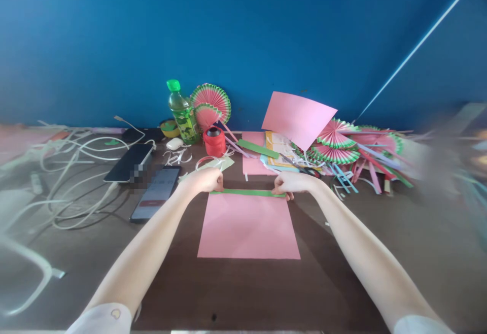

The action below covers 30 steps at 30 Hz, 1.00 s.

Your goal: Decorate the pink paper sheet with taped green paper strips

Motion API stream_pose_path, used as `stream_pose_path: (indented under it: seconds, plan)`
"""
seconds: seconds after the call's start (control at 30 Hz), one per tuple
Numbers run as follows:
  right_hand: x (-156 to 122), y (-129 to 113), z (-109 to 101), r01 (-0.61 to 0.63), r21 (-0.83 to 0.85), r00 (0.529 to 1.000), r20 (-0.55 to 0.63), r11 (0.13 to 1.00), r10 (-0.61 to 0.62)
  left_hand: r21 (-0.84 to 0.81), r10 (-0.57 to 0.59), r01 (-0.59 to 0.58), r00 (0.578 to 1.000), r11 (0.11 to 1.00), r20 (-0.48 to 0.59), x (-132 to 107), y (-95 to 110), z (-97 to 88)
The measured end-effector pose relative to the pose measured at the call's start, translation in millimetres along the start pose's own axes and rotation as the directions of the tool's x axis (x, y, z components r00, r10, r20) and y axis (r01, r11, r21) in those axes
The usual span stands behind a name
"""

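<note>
A pink paper sheet [248, 226] lies flat on the brown table [236, 293] in front of me. A narrow green paper strip [249, 192] runs along its far edge. My left hand [205, 180] pinches the strip's left end with curled fingers. My right hand [292, 184] pinches its right end the same way. Both hands rest at the sheet's far corners.
Behind the sheet lie pink and green paper fans [337, 146], loose strips, another pink sheet [298, 118], a red tape spool [214, 142] and a green bottle [183, 113]. Two phones [155, 193], a power bank and white cables [72, 171] fill the left side.
</note>
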State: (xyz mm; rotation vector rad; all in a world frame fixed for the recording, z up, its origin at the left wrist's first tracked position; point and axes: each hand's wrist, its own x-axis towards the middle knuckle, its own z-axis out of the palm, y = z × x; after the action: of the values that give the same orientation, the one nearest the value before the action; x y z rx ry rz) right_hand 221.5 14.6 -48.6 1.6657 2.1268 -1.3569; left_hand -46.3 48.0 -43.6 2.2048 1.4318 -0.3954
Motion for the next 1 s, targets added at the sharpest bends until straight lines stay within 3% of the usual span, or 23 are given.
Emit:
stream_pose_path:
  seconds: [1.0]
  plan:
    - [1.2,1.6,-0.2,-0.015,-0.014,1.000,-0.013,1.000,0.015,0.030,-0.034,0.034,0.999,0.999,0.000,0.3,1.9,0.8]
